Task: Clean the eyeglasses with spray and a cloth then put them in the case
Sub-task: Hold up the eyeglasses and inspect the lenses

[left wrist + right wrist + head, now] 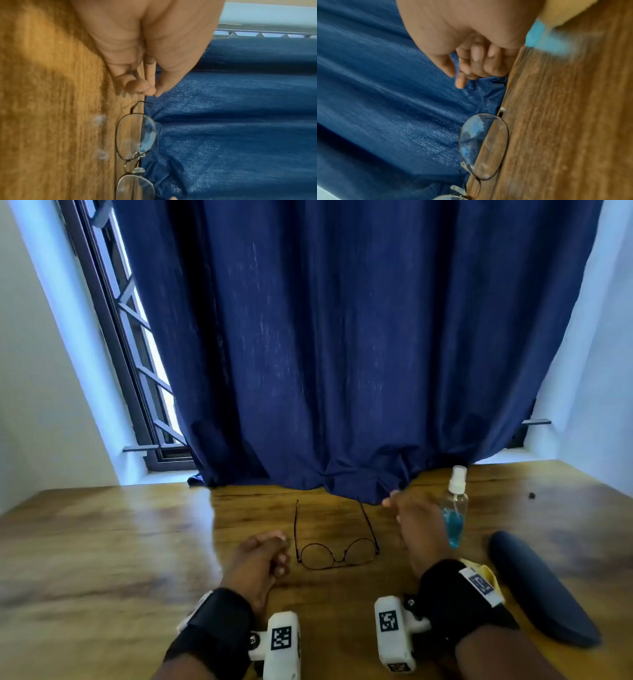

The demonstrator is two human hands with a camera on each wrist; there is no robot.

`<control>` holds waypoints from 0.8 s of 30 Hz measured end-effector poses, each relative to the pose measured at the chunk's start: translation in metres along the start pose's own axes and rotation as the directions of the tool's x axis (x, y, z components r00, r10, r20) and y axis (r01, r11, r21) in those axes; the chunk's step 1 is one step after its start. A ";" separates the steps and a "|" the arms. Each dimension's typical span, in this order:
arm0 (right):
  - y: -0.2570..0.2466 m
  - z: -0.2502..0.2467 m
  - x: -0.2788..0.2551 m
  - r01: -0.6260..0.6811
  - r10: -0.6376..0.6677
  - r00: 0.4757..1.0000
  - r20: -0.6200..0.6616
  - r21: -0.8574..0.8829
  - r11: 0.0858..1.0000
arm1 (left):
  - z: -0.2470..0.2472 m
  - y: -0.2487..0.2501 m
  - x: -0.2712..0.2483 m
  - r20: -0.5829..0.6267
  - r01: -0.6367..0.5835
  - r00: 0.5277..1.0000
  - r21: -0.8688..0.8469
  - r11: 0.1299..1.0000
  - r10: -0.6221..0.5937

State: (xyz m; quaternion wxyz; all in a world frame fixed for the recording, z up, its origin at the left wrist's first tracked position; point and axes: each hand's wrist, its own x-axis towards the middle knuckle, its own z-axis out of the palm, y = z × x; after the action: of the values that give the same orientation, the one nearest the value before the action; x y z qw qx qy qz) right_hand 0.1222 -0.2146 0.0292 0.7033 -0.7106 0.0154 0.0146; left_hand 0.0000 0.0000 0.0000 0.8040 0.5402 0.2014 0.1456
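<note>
The thin-rimmed round eyeglasses (337, 554) lie on the wooden table (102, 559) with their arms unfolded and pointing away from me. My left hand (279, 556) rests just left of them, fingers loosely curled and holding nothing. In the left wrist view its fingertips (150, 92) stop short of the glasses (136, 136). My right hand (394, 501) hovers, blurred, between the glasses and the clear spray bottle (454, 508) of blue liquid, gripping neither. The dark blue case (541, 587) lies closed at the right. A yellow cloth (486, 575) peeks out under my right wrist.
A dark blue curtain (342, 337) hangs down onto the table's far edge, right behind the glasses. A barred window (137, 354) shows at the left. A small dark speck (532, 495) lies on the table far right.
</note>
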 end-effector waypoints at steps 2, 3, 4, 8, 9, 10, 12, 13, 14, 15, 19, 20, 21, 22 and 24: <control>0.006 -0.001 0.005 -0.017 0.018 1.000 0.004 -0.182 0.983 | 0.003 0.001 0.002 -0.045 -0.002 0.999 0.087 0.996 0.006; 0.010 -0.002 0.007 -0.045 0.054 0.998 0.027 -0.276 0.960 | 0.003 0.002 0.001 -0.043 0.005 0.999 0.113 0.994 -0.001; 0.014 -0.003 0.006 -0.059 0.081 0.995 0.053 -0.329 0.942 | 0.002 0.000 0.003 -0.039 0.008 0.999 0.128 0.992 -0.003; 0.016 -0.003 0.010 -0.026 0.068 0.993 0.093 -0.394 0.919 | 0.001 0.000 0.003 -0.043 0.021 0.999 0.206 0.978 -0.012; 0.017 -0.002 0.010 -0.017 0.065 0.992 0.106 -0.404 0.914 | 0.001 0.000 0.003 -0.039 0.018 0.999 0.217 0.976 -0.010; 0.018 -0.002 0.011 -0.009 0.064 0.991 0.120 -0.416 0.909 | 0.002 0.000 0.003 -0.033 0.017 0.999 0.227 0.974 -0.010; 0.019 0.000 0.011 0.013 0.057 0.987 0.152 -0.424 0.906 | 0.003 0.000 0.002 -0.025 0.007 1.000 0.217 0.976 -0.002; 0.019 0.000 0.010 0.023 0.048 0.985 0.166 -0.403 0.915 | 0.004 0.001 0.001 -0.017 -0.004 1.000 0.208 0.978 0.008; 0.020 0.000 0.009 0.027 0.043 0.983 0.180 -0.367 0.930 | 0.005 0.001 -0.001 -0.008 -0.017 1.000 0.202 0.979 0.019; 0.019 0.000 0.007 0.034 0.034 0.979 0.200 -0.327 0.944 | 0.006 0.001 -0.002 -0.004 -0.033 0.999 0.193 0.981 0.035; 0.011 -0.001 -0.002 0.127 -0.107 0.948 0.299 -0.047 0.991 | 0.009 0.004 -0.007 -0.025 -0.191 0.980 0.154 0.969 0.197; 0.009 -0.001 -0.003 0.161 -0.164 0.937 0.309 0.036 0.986 | 0.010 0.006 -0.009 -0.032 -0.248 0.966 0.146 0.958 0.256; 0.007 -0.002 -0.005 0.196 -0.217 0.926 0.310 0.097 0.976 | 0.011 0.009 -0.011 -0.040 -0.307 0.948 0.140 0.941 0.315; 0.005 -0.001 -0.006 0.231 -0.261 0.915 0.306 0.131 0.964 | 0.012 0.011 -0.014 -0.046 -0.362 0.928 0.135 0.923 0.370; 0.003 -0.002 -0.009 0.313 -0.348 0.890 0.295 0.159 0.936 | 0.013 0.016 -0.017 -0.055 -0.448 0.888 0.124 0.886 0.457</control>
State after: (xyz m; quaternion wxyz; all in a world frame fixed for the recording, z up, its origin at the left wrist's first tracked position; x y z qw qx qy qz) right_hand 0.1134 -0.2170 0.0269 0.7257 -0.6522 -0.2190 0.0082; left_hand -0.0087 -0.0118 0.0219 0.7085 0.6084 0.1107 0.3402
